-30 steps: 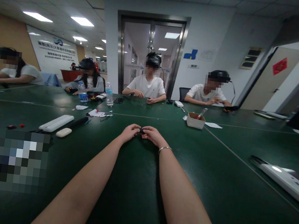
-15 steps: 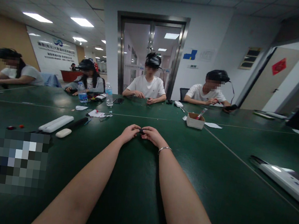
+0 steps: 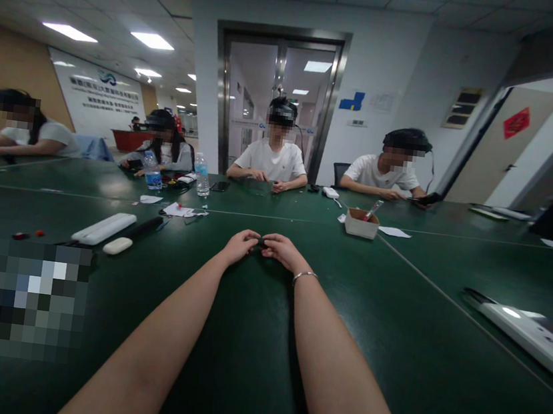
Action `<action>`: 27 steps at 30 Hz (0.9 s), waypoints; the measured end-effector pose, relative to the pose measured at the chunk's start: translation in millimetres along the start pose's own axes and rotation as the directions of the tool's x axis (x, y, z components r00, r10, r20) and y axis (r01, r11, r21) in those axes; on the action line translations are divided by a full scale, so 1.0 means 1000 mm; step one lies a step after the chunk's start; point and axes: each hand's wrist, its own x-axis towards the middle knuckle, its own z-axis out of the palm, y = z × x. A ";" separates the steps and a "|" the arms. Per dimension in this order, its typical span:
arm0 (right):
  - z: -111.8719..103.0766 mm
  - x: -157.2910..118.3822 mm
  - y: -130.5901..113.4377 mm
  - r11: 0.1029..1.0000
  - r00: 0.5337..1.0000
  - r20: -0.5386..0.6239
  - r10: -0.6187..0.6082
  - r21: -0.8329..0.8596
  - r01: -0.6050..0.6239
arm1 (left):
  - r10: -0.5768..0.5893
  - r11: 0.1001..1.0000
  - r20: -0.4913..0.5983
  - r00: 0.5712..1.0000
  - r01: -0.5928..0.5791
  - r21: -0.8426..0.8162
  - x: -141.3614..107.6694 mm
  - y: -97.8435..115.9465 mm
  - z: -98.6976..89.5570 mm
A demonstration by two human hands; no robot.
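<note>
Green and shiny, the big bench [image 3: 396, 296] fills the room in front of a glass door [image 3: 250, 90]. Four people in black headsets sit around its far side. Near the middle of the bench, the left hand [image 3: 240, 246] and the right hand [image 3: 282, 249] are close together. Their fingers pinch a small dark thing [image 3: 261, 241] from both sides. It is too tiny to tell what it is. A silver bracelet [image 3: 305, 277] is on the right wrist. Off to the left lie a long white case [image 3: 104, 229] and a small, round-edged white case [image 3: 118, 246]. Farther back stand two plastic bottles [image 3: 202, 174]. To the right, a little open box [image 3: 361, 226] has something poking out.
</note>
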 end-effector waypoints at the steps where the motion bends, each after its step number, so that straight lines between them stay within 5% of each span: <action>1: 0.000 0.000 0.000 1.000 1.000 0.002 0.000 0.000 0.000 | -0.001 1.000 -0.003 1.000 0.001 0.001 0.000 0.000 0.000; 27: 0.001 -0.003 -0.001 1.000 1.000 -0.007 -0.003 0.018 0.003 | -0.027 1.000 -0.027 0.999 0.027 -0.009 0.001 0.000 0.001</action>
